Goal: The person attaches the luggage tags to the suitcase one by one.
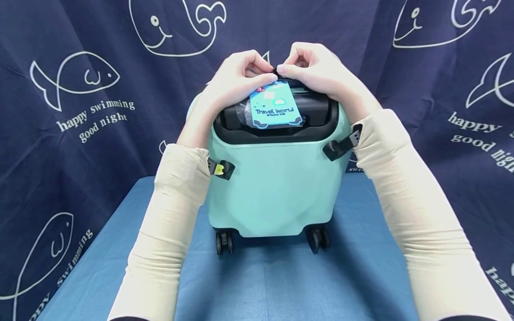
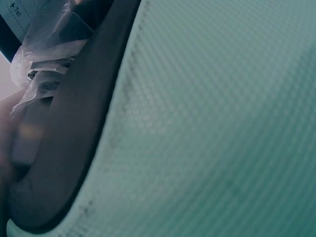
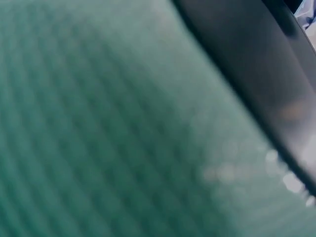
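A mint-green suitcase (image 1: 273, 187) stands upright on its black wheels. On its black top panel, in front of the carry handle, lies a blue luggage tag (image 1: 277, 107) printed "Travel World". At the tag's upper end, my left hand (image 1: 237, 78) pinches a small black strap (image 1: 275, 71) between thumb and fingertips. From the other side my right hand (image 1: 317, 67) pinches the same strap, fingertips almost meeting the left ones. Crinkled clear plastic film (image 2: 47, 64) shows beside the black panel in the left wrist view. The right wrist view holds mostly the blurred green shell (image 3: 98, 123).
The suitcase stands on a blue cloth-covered table (image 1: 265, 285). Behind it hangs a dark blue curtain (image 1: 100, 147) with white fish drawings and lettering. Black wrist-camera mounts (image 1: 341, 145) sit close to the suitcase front.
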Action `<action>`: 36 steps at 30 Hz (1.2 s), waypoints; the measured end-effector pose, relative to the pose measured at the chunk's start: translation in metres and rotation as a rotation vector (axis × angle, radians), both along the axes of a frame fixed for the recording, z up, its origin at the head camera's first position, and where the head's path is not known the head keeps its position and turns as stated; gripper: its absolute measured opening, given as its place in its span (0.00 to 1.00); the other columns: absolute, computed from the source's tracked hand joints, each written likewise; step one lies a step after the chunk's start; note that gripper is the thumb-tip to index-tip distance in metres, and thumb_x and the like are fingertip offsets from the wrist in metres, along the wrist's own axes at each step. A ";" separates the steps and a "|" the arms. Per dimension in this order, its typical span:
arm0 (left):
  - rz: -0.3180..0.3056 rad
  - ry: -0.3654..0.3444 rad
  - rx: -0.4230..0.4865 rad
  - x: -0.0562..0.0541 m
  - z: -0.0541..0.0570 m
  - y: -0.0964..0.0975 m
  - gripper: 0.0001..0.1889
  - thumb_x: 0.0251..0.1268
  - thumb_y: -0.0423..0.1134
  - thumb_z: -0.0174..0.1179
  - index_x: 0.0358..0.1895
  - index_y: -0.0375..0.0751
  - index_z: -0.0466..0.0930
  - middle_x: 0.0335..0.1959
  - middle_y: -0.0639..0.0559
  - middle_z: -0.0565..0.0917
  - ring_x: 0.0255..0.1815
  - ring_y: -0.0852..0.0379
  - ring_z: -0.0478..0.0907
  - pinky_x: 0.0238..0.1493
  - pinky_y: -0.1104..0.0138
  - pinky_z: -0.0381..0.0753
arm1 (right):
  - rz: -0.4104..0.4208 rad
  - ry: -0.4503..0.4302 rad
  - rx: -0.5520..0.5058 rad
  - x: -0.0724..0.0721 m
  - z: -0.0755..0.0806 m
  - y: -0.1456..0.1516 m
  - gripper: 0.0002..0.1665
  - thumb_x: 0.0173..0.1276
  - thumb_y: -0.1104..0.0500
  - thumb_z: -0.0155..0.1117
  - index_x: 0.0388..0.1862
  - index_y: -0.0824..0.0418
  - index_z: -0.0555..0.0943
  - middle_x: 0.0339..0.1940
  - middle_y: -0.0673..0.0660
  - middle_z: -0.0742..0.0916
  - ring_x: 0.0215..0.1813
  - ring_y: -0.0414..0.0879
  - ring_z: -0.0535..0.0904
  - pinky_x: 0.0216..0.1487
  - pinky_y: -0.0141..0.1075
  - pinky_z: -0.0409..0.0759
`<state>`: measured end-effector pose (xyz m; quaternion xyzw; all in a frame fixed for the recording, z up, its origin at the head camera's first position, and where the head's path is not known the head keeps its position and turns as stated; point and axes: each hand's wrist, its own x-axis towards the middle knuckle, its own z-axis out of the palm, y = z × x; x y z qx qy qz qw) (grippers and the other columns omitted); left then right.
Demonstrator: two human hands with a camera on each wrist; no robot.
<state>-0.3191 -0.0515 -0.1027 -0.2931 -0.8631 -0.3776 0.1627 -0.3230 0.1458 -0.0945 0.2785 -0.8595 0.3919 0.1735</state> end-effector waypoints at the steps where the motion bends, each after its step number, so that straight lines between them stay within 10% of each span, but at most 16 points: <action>1: 0.003 0.001 -0.003 0.000 0.000 0.000 0.14 0.61 0.45 0.61 0.46 0.41 0.78 0.42 0.53 0.83 0.39 0.67 0.80 0.48 0.76 0.73 | 0.011 0.004 -0.011 0.000 0.000 0.000 0.11 0.64 0.53 0.63 0.24 0.53 0.75 0.15 0.41 0.77 0.25 0.37 0.69 0.33 0.30 0.60; 18: 0.052 0.036 -0.002 -0.006 -0.001 -0.002 0.14 0.62 0.45 0.61 0.45 0.41 0.78 0.41 0.53 0.83 0.37 0.67 0.80 0.47 0.76 0.74 | -0.124 0.088 0.105 -0.002 0.001 -0.006 0.16 0.63 0.42 0.60 0.40 0.50 0.82 0.27 0.41 0.82 0.33 0.35 0.75 0.41 0.26 0.65; 36: 0.040 0.062 -0.009 -0.008 -0.001 -0.001 0.13 0.62 0.44 0.61 0.44 0.41 0.79 0.39 0.53 0.84 0.35 0.67 0.80 0.45 0.76 0.74 | -0.180 0.067 0.083 -0.003 0.001 -0.003 0.10 0.60 0.40 0.62 0.31 0.42 0.79 0.25 0.38 0.81 0.33 0.33 0.74 0.38 0.29 0.62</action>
